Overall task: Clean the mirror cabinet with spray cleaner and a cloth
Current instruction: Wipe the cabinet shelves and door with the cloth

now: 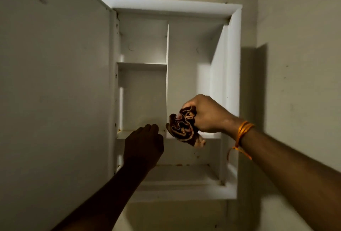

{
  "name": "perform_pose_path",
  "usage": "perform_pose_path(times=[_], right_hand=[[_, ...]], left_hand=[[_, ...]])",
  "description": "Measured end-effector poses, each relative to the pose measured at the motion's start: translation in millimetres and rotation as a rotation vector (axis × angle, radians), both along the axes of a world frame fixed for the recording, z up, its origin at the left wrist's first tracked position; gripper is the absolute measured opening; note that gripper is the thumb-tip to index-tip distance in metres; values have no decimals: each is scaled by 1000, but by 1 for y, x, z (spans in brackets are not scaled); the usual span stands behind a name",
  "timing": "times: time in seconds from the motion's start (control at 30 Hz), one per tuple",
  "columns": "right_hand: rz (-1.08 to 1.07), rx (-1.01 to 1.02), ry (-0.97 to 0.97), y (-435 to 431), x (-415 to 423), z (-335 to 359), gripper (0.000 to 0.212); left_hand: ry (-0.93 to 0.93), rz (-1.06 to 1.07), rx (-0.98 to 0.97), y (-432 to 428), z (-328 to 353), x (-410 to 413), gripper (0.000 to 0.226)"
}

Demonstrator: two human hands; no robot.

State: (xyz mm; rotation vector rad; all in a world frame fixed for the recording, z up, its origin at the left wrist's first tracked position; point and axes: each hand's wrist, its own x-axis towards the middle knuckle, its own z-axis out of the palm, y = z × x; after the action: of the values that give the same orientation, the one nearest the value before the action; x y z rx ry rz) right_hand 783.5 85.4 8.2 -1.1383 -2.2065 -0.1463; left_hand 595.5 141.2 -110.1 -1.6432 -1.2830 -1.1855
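Observation:
The white mirror cabinet (pixel 233 50) hangs on the wall with its door (pixel 55 92) swung open to the left, showing bare white shelves and a vertical divider. My right hand (pixel 208 115) grips a crumpled dark brown cloth (pixel 182 125) in front of the lower part of the divider. My left hand (pixel 144 143) is in shadow just left of the cloth, fingers curled, at the front edge of the lower left shelf; whether it holds anything is hidden. No spray bottle is in view.
Beige walls (pixel 299 83) surround the cabinet. An orange thread band (pixel 241 133) circles my right wrist. The cabinet's bottom shelf (pixel 184 173) carries small rust-coloured spots along its back edge.

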Motion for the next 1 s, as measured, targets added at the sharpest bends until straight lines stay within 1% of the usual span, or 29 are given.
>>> perform_pose_path(times=[0.03, 0.07, 0.1, 0.17, 0.2, 0.23, 0.27, 0.33, 0.43, 0.5, 0.6, 0.7, 0.8, 0.87, 0.93, 1.0], right_hand=[[-39, 67, -53, -4, 1, 15, 16], [-104, 194, -117, -7, 4, 34, 12], [-172, 368, -193, -8, 6, 50, 12], [-287, 752, -398, -3, 13, 88, 18], [-331, 890, -498, 3, 17, 106, 22], [-364, 979, -589, 8, 20, 124, 23], [-387, 1031, -669, 16, 24, 139, 20], [-461, 1025, -792, 31, 28, 157, 12], [-601, 951, -852, 53, 32, 151, 23], [-664, 942, -850, 58, 30, 138, 24], [-607, 898, -791, 58, 30, 112, 17], [-519, 864, -810, 54, 33, 62, 5], [-453, 697, -845, 55, 38, -6, 7], [-474, 575, -866, 47, 32, -32, 12], [-498, 469, -824, 39, 23, -33, 15], [-464, 322, -676, 32, 14, -18, 14]], left_hand=[[10, 4, -4, 0, 1, -1, 18], [10, -3, -9, 0, 2, -1, 22], [3, -11, -9, -1, 2, -2, 25], [-30, -37, 6, -1, 0, -2, 29], [-42, -45, 19, -1, -1, -1, 32], [-52, -52, 31, -1, -3, -1, 33], [-54, -51, 42, -1, -5, -1, 34], [-54, -38, 55, -1, -5, -1, 33], [-41, -32, 81, 0, -6, -2, 30], [-32, -38, 104, 1, -7, -4, 30], [-38, -38, 125, 4, -8, -5, 29], [-35, -35, 144, 4, -9, -5, 31], [-21, -49, 164, 4, -8, -8, 32], [-15, -49, 156, 3, -7, -8, 33], [-15, -33, 159, 3, -8, -6, 32], [-12, -18, 155, 5, -8, -5, 30]])
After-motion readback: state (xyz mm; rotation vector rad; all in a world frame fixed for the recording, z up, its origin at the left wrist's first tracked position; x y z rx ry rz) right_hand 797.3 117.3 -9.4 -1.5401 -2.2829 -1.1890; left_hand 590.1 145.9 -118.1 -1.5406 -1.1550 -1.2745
